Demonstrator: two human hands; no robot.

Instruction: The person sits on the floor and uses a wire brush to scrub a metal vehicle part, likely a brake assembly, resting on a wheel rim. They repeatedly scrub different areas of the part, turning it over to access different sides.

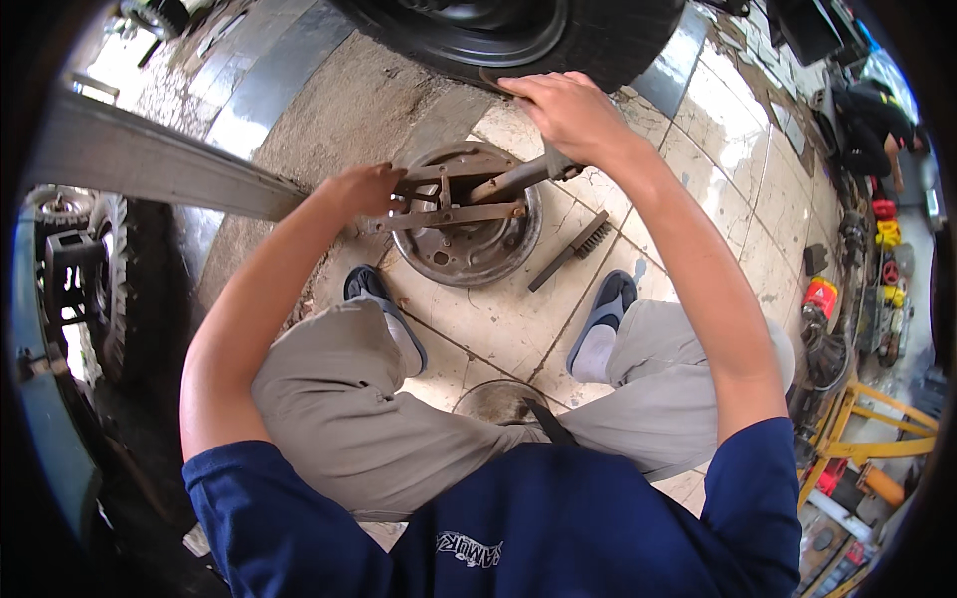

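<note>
Our left hand likely steadies the rusty bracket; its grip, and the right hand's, we cannot tell. Next likely wants firm support.

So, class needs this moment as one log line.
left hand: at metal bracket | right hand: near tyre, hold unclear | round plate: under bracket | brush: on tiles

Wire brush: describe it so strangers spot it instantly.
On the tiled floor, find the round rusty metal plate beyond the shoes. Just right of it lies the wire brush. Unlike the plate, it is slim and straight, with dark bristles.
</note>
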